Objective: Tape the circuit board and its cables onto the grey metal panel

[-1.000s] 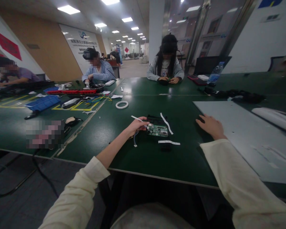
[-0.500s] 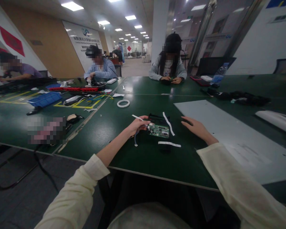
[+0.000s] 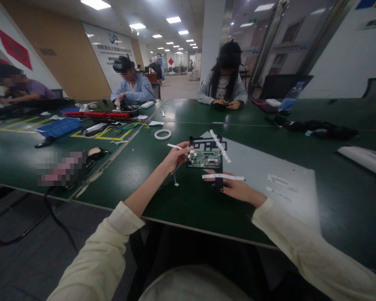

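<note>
A green circuit board [image 3: 203, 159] is seated against a black open frame [image 3: 202, 145], tilted toward me above the table. My left hand [image 3: 174, 158] is closed around its left edge, and a thin grey cable [image 3: 176, 175] dangles below the fingers. My right hand [image 3: 242, 190] reaches under the frame's lower right arm and grips there, its fingers partly hidden by the frame. One white tape strip [image 3: 219, 145] crosses the upper right of the frame. A second white strip [image 3: 227, 177] lies across the lower arm, over my right fingers. Another strip [image 3: 174, 146] sticks out by my left hand.
A light grey panel [image 3: 288, 167] lies right of and behind the frame. Farther back is a white tape roll [image 3: 162, 134]. Leftward are a blue bin [image 3: 59, 127] and tools. Across the table, a person [image 3: 224, 79] and others work. A water bottle [image 3: 291, 98] stands back right.
The grey panel has shifted left and turned, now reaching behind the frame. My right hand has come in from the right to the frame's lower arm. The frame and board are raised slightly.
</note>
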Available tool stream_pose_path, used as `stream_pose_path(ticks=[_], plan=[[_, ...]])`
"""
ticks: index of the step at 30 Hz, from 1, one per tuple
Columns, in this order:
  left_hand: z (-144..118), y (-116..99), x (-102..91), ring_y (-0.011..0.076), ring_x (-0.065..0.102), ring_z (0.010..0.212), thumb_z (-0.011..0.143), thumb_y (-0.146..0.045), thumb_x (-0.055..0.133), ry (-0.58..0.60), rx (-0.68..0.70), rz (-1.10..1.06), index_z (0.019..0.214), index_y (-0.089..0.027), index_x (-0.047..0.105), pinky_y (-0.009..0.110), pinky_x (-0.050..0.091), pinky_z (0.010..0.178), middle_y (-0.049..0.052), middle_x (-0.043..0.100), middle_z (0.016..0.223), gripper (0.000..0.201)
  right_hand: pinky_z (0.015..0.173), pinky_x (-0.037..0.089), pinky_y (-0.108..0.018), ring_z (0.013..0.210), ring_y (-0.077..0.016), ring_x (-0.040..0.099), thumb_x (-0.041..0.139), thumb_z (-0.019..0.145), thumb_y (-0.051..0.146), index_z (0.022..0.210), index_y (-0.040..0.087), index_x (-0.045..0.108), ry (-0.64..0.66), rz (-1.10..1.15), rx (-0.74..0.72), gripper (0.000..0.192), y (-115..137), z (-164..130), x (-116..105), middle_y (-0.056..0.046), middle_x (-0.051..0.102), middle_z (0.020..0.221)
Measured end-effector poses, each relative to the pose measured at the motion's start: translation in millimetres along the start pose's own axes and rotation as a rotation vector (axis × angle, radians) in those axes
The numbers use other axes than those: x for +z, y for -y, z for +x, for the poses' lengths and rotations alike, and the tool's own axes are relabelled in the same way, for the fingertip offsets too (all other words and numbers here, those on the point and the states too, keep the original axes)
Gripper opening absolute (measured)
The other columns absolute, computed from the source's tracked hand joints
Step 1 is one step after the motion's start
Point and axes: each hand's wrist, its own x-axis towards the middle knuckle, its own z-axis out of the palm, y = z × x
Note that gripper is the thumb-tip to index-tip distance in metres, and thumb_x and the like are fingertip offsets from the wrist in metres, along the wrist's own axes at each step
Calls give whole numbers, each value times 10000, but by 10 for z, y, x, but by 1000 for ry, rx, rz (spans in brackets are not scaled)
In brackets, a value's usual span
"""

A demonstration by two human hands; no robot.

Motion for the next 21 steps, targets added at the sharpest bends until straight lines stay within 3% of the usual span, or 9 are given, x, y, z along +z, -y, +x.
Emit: stream_pose_path(ticks=[6, 10, 21], plan=[[-1, 34, 64, 81, 617, 610, 675, -184, 691, -3, -57, 48, 983, -147, 586, 140, 477, 515, 22, 682, 829, 327, 1065, 252, -415, 1260, -203, 353, 451, 863, 356, 1244, 244, 508, 187, -152, -176, 401, 269, -56, 156, -32, 409, 1365], [1, 118, 84, 81, 615, 584, 691, -189, 680, 6, -73, 69, 984, -130, 589, 137, 477, 501, 38, 682, 813, 312, 1056, 275, -372, 1290, -183, 305, 468, 842, 325, 1284, 200, 470, 310, -208, -267, 459, 433, -71, 237, -64, 341, 1406], [73, 268, 72, 70, 599, 563, 685, -213, 693, -18, -170, 171, 992, -138, 573, 133, 466, 473, 39, 673, 807, 337, 1038, 287, -368, 1274, -201, 332, 501, 785, 333, 1248, 125, 503, 304, -276, -439, 507, 503, -57, 343, -127, 369, 1381]])
